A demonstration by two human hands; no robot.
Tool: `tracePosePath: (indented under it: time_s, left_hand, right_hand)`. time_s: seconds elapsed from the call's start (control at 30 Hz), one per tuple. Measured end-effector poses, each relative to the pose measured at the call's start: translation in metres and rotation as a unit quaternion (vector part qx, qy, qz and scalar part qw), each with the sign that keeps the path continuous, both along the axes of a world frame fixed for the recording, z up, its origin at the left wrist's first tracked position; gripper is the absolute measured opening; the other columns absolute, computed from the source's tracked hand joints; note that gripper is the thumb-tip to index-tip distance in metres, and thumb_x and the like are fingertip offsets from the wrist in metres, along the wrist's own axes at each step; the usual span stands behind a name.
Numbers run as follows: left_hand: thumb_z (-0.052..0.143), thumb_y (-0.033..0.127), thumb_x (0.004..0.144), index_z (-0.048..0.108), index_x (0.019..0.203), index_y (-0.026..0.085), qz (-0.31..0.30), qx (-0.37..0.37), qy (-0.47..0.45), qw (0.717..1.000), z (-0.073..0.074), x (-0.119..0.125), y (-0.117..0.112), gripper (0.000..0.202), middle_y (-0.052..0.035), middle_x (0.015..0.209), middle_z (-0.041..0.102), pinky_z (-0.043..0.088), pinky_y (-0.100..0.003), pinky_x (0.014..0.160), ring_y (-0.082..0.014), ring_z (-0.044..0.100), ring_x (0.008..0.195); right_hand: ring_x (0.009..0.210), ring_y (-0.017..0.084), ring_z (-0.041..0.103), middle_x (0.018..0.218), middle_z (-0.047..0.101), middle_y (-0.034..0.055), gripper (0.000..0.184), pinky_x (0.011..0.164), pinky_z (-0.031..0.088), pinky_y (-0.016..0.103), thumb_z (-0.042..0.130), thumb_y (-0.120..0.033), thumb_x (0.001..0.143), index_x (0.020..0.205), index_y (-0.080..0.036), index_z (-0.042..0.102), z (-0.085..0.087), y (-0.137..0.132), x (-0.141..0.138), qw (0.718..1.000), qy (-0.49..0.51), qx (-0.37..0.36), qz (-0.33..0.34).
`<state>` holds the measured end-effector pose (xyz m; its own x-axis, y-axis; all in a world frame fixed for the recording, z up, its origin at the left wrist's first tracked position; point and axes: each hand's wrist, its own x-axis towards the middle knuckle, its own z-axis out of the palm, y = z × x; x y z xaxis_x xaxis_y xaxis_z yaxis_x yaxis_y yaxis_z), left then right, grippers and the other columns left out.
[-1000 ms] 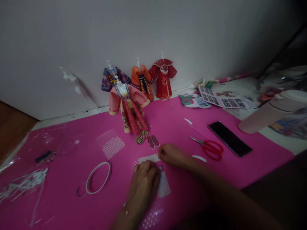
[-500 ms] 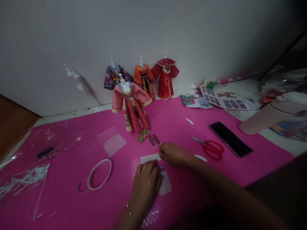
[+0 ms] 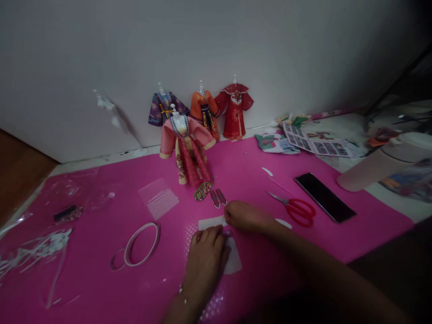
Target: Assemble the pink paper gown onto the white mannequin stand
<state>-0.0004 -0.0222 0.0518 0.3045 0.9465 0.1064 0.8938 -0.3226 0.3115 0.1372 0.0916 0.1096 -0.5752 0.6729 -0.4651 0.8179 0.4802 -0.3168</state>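
My left hand [image 3: 206,254] lies fingers-down on a small translucent white sheet [image 3: 232,258] on the pink mat [image 3: 101,234], pressing it flat. My right hand [image 3: 243,217] rests just beyond, fingers curled at the sheet's far edge beside a white paper strip [image 3: 211,222]; what it pinches is hidden. Just past the hands lie two small dark red pieces [image 3: 218,197] and an oval patterned piece [image 3: 202,191]. A paper doll in a pink robe [image 3: 186,148] stands behind them.
Three more paper-robed dolls [image 3: 202,108] stand against the wall. Red scissors [image 3: 295,208] and a black phone [image 3: 324,197] lie to the right, a pale cup [image 3: 384,162] further right. Tape rings [image 3: 140,245], a gridded sheet [image 3: 158,198] and paper scraps [image 3: 37,247] lie left.
The view has shifted slightly. My left hand slid a little forward on the sheet; my right hand has hardly moved.
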Motion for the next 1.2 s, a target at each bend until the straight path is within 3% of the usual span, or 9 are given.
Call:
tracePosePath:
  time_s: [0.1, 0.27, 1.0, 1.2]
  left_hand:
    - [0.062, 0.017, 0.088, 0.063, 0.111, 0.018, -0.002, 0.0, 0.004, 1.0, 0.001, 0.0, 0.0, 0.023, -0.0107, 0.125, 0.066, 0.041, -0.05, 0.094, -0.0282, 0.061, 0.113]
    - [0.063, 0.017, 0.088, 0.064, 0.111, 0.017, -0.002, -0.002, 0.01, 1.0, 0.003, 0.001, 0.001, 0.023, -0.0107, 0.124, 0.067, 0.041, -0.05, 0.094, -0.0283, 0.061, 0.112]
    - [0.063, 0.018, 0.088, 0.065, 0.113, 0.017, -0.011, 0.004, 0.063, 0.998, -0.003, -0.001, 0.003, 0.025, -0.0076, 0.137, 0.061, 0.044, -0.049, 0.092, -0.0296, 0.059, 0.111]
    - [0.061, 0.018, 0.089, 0.064, 0.116, 0.017, -0.015, 0.006, 0.069, 0.997, 0.0, -0.001, 0.003, 0.027, -0.0075, 0.135, 0.062, 0.044, -0.049, 0.092, -0.0288, 0.059, 0.11]
  right_hand:
    - [0.089, 0.02, 0.068, 0.1, 0.073, 0.0124, 0.021, 0.075, 0.049, 0.03, 0.05, -0.011, 0.093, 0.099, -0.01, 0.069, 0.0, 0.0, 0.0, 1.0, -0.011, -0.004, -0.005]
    - [0.089, 0.018, 0.067, 0.101, 0.069, 0.005, 0.019, 0.081, 0.055, 0.039, 0.057, -0.03, 0.096, 0.102, -0.014, 0.065, -0.007, 0.001, -0.001, 1.0, -0.025, -0.002, -0.01]
    - [0.097, 0.021, 0.065, 0.112, 0.066, 0.0078, 0.024, 0.084, 0.054, 0.041, 0.06, -0.032, 0.095, 0.111, -0.014, 0.063, -0.025, 0.003, -0.003, 1.0, -0.017, 0.01, -0.008]
    - [0.088, 0.019, 0.065, 0.098, 0.069, 0.0056, 0.017, 0.079, 0.052, 0.036, 0.061, -0.028, 0.093, 0.101, -0.014, 0.065, -0.028, 0.004, 0.001, 0.999, 0.025, 0.014, -0.037]
